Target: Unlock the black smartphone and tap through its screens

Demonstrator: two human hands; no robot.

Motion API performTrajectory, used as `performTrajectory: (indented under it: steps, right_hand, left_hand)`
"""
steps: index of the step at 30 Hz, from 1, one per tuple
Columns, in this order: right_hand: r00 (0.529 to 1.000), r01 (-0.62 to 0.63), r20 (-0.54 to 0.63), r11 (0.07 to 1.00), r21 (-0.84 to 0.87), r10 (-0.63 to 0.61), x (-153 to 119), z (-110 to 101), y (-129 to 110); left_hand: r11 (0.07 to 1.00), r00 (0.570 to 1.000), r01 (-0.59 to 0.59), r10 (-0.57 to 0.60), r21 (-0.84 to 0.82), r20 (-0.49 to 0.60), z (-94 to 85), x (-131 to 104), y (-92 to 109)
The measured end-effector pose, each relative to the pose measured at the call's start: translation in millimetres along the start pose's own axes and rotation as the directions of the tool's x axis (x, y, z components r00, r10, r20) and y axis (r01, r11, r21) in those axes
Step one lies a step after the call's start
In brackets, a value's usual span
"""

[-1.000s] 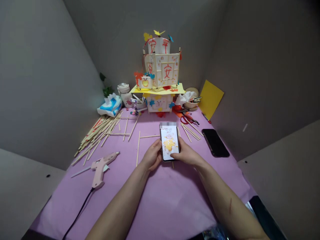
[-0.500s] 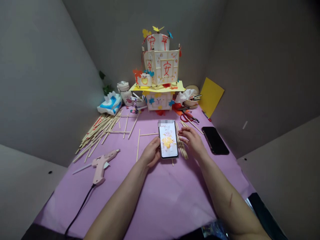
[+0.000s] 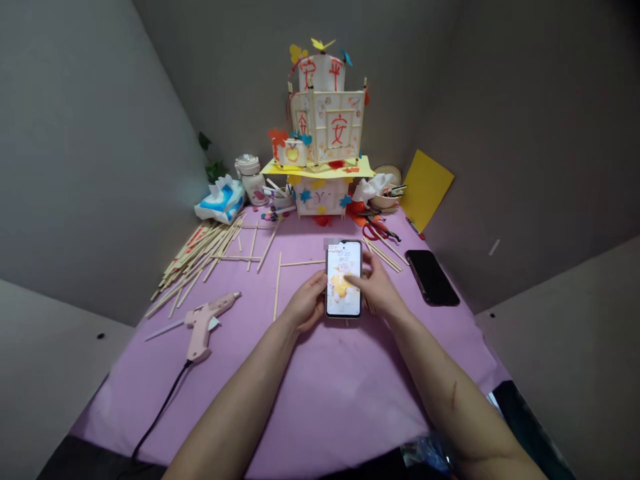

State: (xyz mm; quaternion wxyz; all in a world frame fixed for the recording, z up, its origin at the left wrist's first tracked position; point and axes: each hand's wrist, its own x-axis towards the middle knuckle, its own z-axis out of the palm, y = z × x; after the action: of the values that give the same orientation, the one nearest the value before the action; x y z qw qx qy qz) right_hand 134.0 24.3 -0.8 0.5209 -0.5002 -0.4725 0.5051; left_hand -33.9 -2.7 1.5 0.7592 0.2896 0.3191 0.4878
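I hold a lit phone (image 3: 343, 279) in my left hand (image 3: 306, 308), its grip closed around the left edge, the screen facing up at me just above the surface (image 3: 325, 393). My right hand (image 3: 379, 291) has its grip loose, holding nothing; its fingers (image 3: 356, 280) reach across the screen and touch it near the middle.

At the far side, a small bowl (image 3: 386, 199) on the right holds crumpled white tissue and some dark clips or tools; I cannot tell exactly which. To the left of the paper lantern tower (image 3: 325, 130), a small cup (image 3: 281, 198) holds a few sticks or pens, and beside it stands a white lidded jar (image 3: 250, 179) whose contents are hidden. A blue and white tissue pack (image 3: 223, 203) lies further left with a tissue sticking out of its top.

The surface is covered in a lilac sheet. A heap of wooden sticks (image 3: 200, 257) fans out on the left, with a few single sticks laid near the phone. A pink glue gun (image 3: 204, 323) lies on the near left, its dark cord running off the near edge. A second, dark phone (image 3: 431, 277) lies flat on the right, well apart from my hands. Red-handled scissors (image 3: 377, 230) sit just before the tower, and a yellow paper sheet (image 3: 425, 193) leans against the right wall. Plain grey walls close in the corner, with a bit of green plant (image 3: 213, 167) at the back left.
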Motion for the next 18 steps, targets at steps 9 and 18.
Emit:
performTrajectory:
  steps: [9,18]
  right_hand:
    - [0.906,0.163,-0.422,0.952,0.26,-0.039,14.1,-30.6,-9.6]
    - [0.997,-0.059,0.058,0.995,0.081,0.054,0.3,-5.5,-0.5]
  left_hand:
    - [0.999,0.999,0.034,-0.034,0.012,0.018,-2.1,1.0,-1.6]
    - [0.998,0.997,-0.058,0.057,-0.019,-0.051,-8.6,5.7,5.1]
